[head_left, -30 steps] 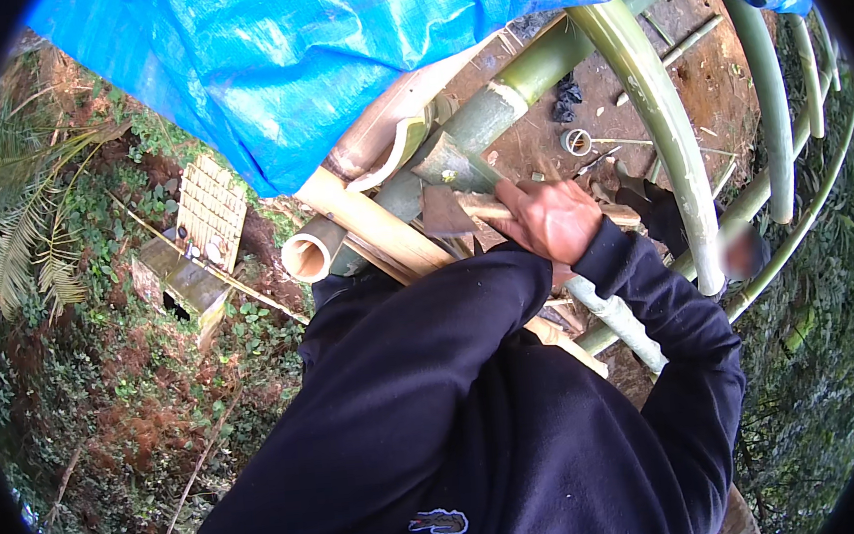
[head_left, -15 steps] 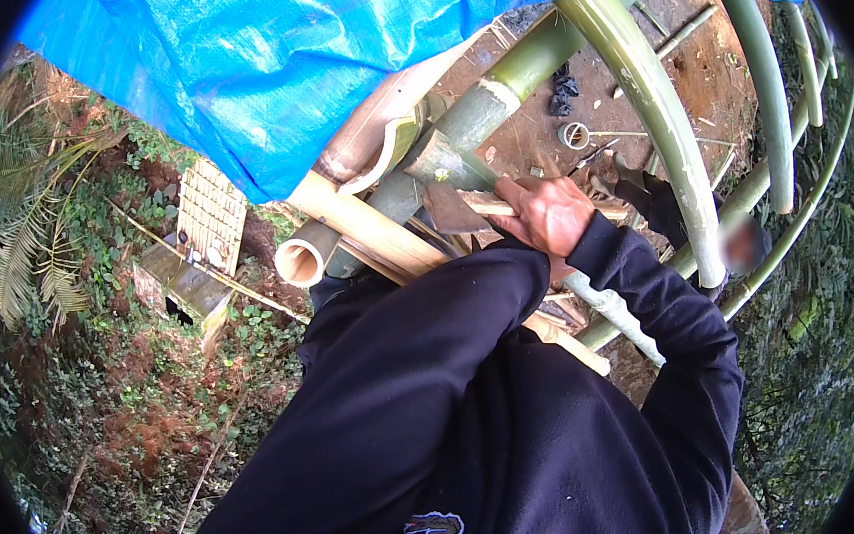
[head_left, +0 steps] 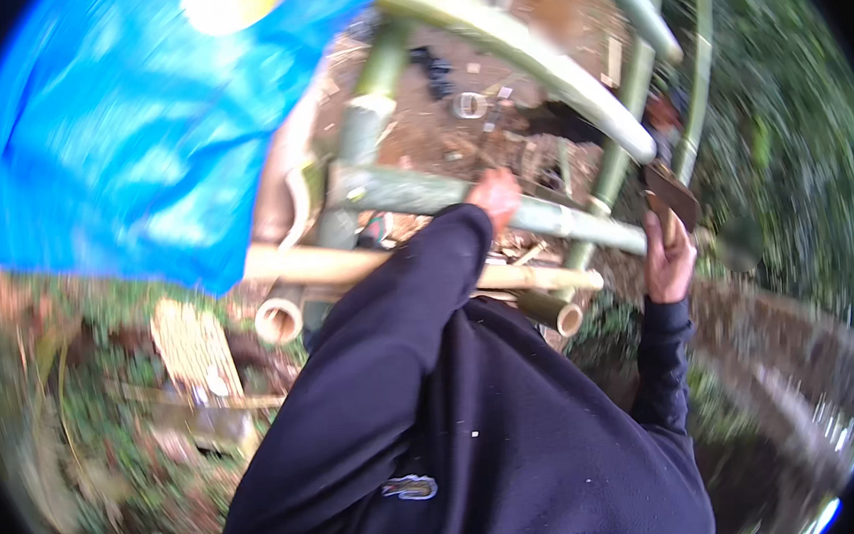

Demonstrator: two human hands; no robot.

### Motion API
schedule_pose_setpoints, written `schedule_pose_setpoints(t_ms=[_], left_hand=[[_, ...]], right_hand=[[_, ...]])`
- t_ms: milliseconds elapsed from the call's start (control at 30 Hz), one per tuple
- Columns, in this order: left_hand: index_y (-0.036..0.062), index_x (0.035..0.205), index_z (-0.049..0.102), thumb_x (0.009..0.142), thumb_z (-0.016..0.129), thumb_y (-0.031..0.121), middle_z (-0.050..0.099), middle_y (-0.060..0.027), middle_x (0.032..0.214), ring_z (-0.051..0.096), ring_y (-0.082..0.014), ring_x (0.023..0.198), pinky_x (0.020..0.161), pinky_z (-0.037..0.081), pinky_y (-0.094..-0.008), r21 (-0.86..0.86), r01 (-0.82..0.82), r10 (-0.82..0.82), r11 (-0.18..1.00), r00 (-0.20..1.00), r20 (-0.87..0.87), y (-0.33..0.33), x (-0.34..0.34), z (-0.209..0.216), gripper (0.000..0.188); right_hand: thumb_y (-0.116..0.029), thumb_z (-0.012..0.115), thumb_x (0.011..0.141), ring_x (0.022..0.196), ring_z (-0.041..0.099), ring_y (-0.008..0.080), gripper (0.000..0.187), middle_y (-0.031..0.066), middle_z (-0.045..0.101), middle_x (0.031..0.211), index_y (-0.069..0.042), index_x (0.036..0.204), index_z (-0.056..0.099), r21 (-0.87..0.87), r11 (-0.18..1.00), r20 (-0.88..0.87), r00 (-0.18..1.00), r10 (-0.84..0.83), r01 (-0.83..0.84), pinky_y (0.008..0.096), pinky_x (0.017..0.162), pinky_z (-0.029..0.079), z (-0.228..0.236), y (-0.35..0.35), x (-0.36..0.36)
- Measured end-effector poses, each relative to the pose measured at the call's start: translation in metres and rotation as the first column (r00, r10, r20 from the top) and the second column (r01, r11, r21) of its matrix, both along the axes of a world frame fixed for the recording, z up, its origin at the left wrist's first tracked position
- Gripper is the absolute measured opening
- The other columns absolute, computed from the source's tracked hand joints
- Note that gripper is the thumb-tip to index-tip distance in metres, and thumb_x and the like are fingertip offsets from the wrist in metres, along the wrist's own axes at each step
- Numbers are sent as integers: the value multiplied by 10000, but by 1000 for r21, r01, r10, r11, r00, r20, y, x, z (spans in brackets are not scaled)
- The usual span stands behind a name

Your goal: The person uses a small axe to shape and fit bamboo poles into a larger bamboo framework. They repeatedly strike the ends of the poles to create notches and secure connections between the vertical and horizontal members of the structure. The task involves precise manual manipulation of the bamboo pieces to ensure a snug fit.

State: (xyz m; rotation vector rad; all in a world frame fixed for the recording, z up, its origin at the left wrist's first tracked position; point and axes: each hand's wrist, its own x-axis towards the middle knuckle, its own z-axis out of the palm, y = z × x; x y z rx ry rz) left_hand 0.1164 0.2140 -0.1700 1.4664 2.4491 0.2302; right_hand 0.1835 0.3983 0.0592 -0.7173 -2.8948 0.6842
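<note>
A green bamboo pole (head_left: 564, 218) runs across in front of me, over a frame of thicker bamboo. My left hand (head_left: 497, 196) is closed around it near its middle. Off to the right, my right hand (head_left: 669, 263) is raised, its fingers wrapped around the short wooden handle of a hatchet (head_left: 675, 197) with a broad dark blade. The blade is up, apart from the pole, whose right end (head_left: 635, 238) lies just left of that hand. Motion blurs both hands somewhat.
A blue tarp (head_left: 136, 139) covers the upper left. Yellowish bamboo (head_left: 316, 264) and a cut hollow end (head_left: 278, 321) lie nearer. Curved green bamboo (head_left: 531, 53) juts overhead to the right. Another person (head_left: 668, 112) is partly visible lower down. A slatted panel (head_left: 195, 345) stands among plants.
My right hand has swung away to the right with the hatchet, from beside my left hand. My left hand now shows on the bamboo pole. The whole view has turned and blurred.
</note>
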Motion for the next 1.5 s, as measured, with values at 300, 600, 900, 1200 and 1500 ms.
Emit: schedule_pose_setpoints(t_ms=[300, 600, 900, 1200, 1500], left_hand=[[8, 1084, 632, 608, 893, 336, 647, -137, 1094, 599, -288, 1087, 915, 519, -399, -124, 65, -46, 990, 988, 151, -5, -16, 37, 634], [26, 1132, 609, 648, 873, 425, 608, -116, 1137, 559, -272, 1113, 943, 474, -395, -147, 129, -129, 981, 992, 10, -10, -11, 47, 680], [38, 1109, 617, 838, 668, 531, 599, -174, 1059, 569, -343, 1051, 907, 472, -443, 97, 118, -123, 988, 991, 51, -13, -10, 38, 565], [35, 1074, 661, 827, 690, 492, 606, -184, 1085, 572, -357, 1046, 895, 478, -447, 161, 73, -93, 984, 989, 116, -10, -14, 30, 520], [43, 1230, 534, 924, 555, 121, 641, -135, 1057, 584, -223, 835, 753, 490, -347, 152, -534, 61, 832, 360, 931, 23, -51, 40, 316]], right_hand=[[-288, 643, 970, 697, 534, 117, 344, 54, 646, 778, 2, 1154, 660, -113, 708, -41, 708, -705, 697, 298, 659, 477, 15, -75, 189], [-298, 658, 965, 762, 529, 63, 380, -3, 641, 824, 20, 1174, 661, -469, 432, -91, 444, -891, 770, 259, 686, 465, -23, -195, 232], [-307, 678, 933, 959, 699, 212, 452, 161, 721, 1064, -17, 1272, 606, -569, 554, -308, 468, -828, 607, 336, 825, 526, -46, -204, 145], [-385, 660, 920, 1035, 660, 396, 532, 235, 679, 1121, -92, 1355, 568, -464, 541, -232, 493, -838, 701, 417, 877, 531, -59, -205, 145], [-396, 635, 939, 1032, 658, 402, 534, 233, 674, 1133, -29, 1323, 580, -448, 620, -336, 522, -784, 644, 414, 867, 526, -75, -201, 149]])
